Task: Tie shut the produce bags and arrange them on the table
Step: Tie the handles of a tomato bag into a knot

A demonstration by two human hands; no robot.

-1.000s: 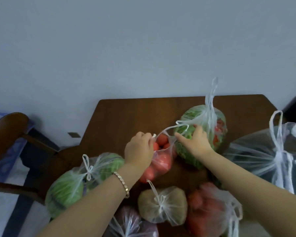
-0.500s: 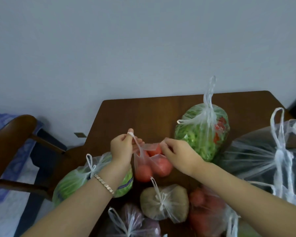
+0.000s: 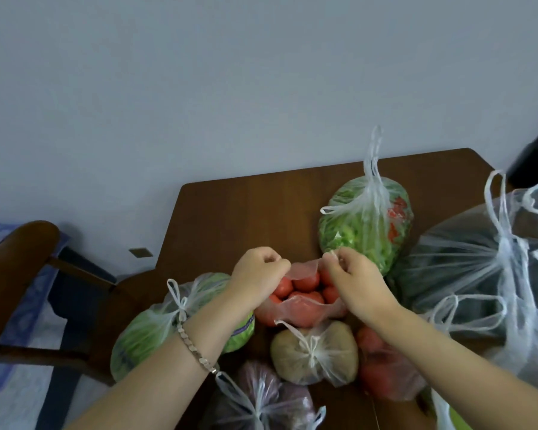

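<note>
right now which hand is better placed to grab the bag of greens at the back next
Right, probably. The right hand pinches a handle of the tomato bag just beside the bag of greens; the left hand grips the other handle across that bag and would have to reach over it.

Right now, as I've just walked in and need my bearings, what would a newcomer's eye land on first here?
The left hand and right hand, mid-picture, each pinch an edge of the open tomato bag, red tomatoes showing in its mouth. Behind it on the wooden table lies a bag of green vegetables with one handle standing up, and a big translucent bag fills the right side.
</note>
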